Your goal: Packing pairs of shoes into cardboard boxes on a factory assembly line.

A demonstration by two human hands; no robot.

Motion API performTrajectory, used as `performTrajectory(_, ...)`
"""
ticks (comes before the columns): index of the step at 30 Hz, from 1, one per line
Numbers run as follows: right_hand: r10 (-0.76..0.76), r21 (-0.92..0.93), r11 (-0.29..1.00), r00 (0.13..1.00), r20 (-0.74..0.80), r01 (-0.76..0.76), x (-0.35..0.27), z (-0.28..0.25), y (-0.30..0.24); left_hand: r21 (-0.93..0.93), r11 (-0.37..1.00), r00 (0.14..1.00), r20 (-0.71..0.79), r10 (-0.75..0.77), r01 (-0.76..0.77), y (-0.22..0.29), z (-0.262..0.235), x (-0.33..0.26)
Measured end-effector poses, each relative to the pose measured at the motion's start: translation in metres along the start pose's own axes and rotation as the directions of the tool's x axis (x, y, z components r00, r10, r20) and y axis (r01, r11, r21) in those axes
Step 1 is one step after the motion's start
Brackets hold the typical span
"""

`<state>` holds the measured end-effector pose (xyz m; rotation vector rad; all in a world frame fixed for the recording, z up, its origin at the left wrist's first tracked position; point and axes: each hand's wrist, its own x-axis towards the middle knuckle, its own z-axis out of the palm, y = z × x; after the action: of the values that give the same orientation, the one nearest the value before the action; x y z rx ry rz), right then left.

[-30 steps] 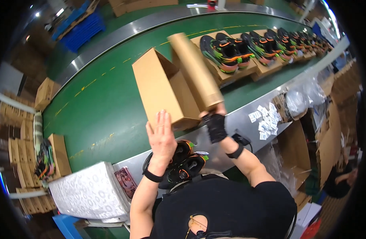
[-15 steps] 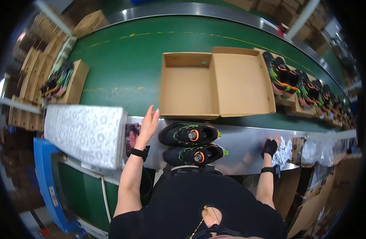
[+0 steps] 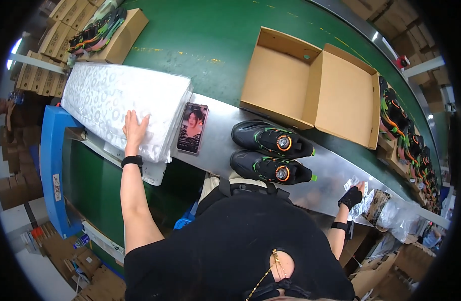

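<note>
My left hand, fingers spread, lies on a stack of white patterned wrapping paper. Over at the right, my right hand, in a black fingerless glove, reaches into a pile of small white packets; its fingertips are too small to read, so a grip on a packet cannot be made out. Between the hands, two black sneakers with green and orange trim, a far one and a near one, sit side by side on the metal ledge. Beyond them an open cardboard shoebox shows a bare inside.
A phone with a lit screen lies beside the paper stack. More sneakers on boxes line the green conveyor belt at far left and right. Clear plastic bags lie past the packets. A blue frame stands at left.
My left hand has moved left from beside the shoebox onto the paper stack. My right hand stays at the packets. The whole view has turned, bringing the phone fully into sight.
</note>
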<state>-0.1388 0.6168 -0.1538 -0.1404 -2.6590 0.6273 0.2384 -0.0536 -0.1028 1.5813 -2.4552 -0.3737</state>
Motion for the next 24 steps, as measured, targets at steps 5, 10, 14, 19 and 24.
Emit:
performTrajectory(5,-0.046,0.775,0.618,0.979,0.199,-0.129,0.014,-0.041,-0.165,0.079,0.993,0.995,-0.049,0.092,-0.088,0.014,0.001,-0.007)
performTrajectory(10,-0.562,0.837,0.541,0.706,0.431,-0.080,0.012,0.009,-0.281,0.067,0.996,0.986,-0.151,0.074,-0.065,-0.003,0.003,-0.004)
performTrajectory(14,-0.694,0.865,0.501,0.609,0.384,0.026,0.004,0.067,-0.325,0.020,1.000,0.983,-0.182,-0.020,0.024,0.017,-0.031,0.008)
performTrajectory(19,-0.658,0.786,0.610,0.488,0.574,-0.103,0.010,0.090,-0.364,-0.011,0.997,0.795,-0.604,-0.063,0.071,0.021,-0.120,0.029)
performTrajectory(24,-0.810,0.651,0.585,0.305,0.501,0.483,0.001,0.073,-0.384,-0.672,0.658,0.863,-0.501,-0.067,-0.339,0.124,-0.184,0.021)
